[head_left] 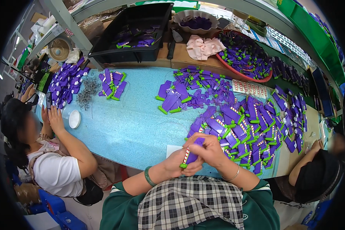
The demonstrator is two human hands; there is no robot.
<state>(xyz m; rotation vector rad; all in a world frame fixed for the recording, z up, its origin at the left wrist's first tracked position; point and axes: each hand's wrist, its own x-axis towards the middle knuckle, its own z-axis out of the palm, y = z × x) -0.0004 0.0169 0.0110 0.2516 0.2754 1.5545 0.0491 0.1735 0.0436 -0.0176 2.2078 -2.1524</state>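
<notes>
Close in front of me I hold a purple plastic piece [193, 155] with a green end and a red-and-white striped edge. My left hand [175, 164] is closed round its lower part, the green end showing by the fingers. My right hand [210, 150] grips its upper part, with the thumb against the purple face. Just beyond my right hand spreads a big heap of similar purple-and-green pieces [239, 132]. A few more purple pieces [173, 96] lie farther off, beside loose small purple parts [203, 99]. A white sheet [173, 150] sits partly behind my hands.
On the blue tabletop [122, 126] stand a white bowl [74, 119] and tangled wires [89, 92]. Behind are a black tray [130, 34], a red basin [243, 57] and a striped sticker sheet [250, 89]. Co-workers sit left [57, 165] and right [318, 176].
</notes>
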